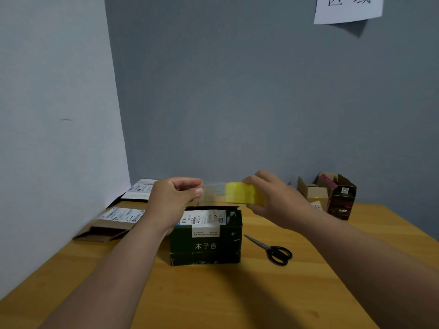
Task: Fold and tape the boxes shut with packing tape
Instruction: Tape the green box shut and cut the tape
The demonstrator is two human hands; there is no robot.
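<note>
Overhead, hands (228,200) stretching tape (213,191)

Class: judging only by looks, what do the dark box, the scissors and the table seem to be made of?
Dark box: probably printed cardboard, matte, with scuffed pale edges.
Scissors: blades likely metal, thin and dark grey; black loop handles look like plastic.
Table: wood or wood-look laminate, with a yellowish grain and soft sheen.

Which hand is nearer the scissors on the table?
Right. The right hand, gripping the yellow tape roll, is above the scissors; the left hand, pinching the tape end, is farther left above the dark box.
</note>
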